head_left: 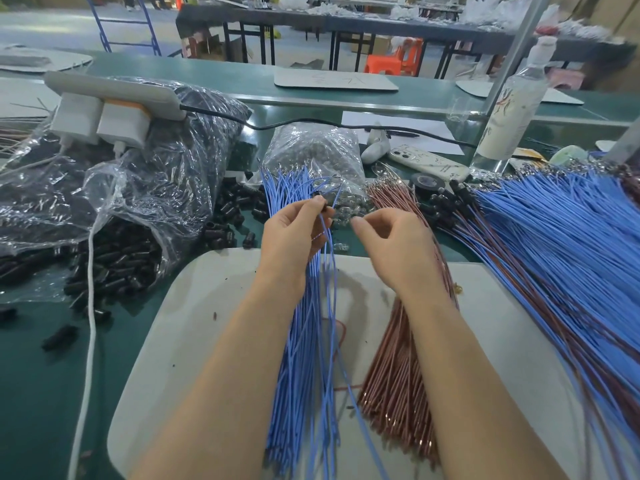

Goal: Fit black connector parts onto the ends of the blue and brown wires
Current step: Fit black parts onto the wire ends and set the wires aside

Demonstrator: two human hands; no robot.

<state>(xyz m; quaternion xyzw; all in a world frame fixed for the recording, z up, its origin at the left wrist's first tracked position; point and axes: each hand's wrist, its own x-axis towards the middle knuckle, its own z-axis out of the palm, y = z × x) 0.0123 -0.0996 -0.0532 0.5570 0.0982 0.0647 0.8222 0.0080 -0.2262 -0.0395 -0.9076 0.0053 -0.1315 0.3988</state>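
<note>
My left hand (294,233) pinches a blue wire (328,261) and black part (325,210); whether my right hand (391,244) beside it holds anything, I can't tell; next I push them together.

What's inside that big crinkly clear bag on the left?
The bag holds black connector parts, many spilling from its mouth onto the green table. A white power strip rests on top; it and the glare hide the contents further back.
</note>
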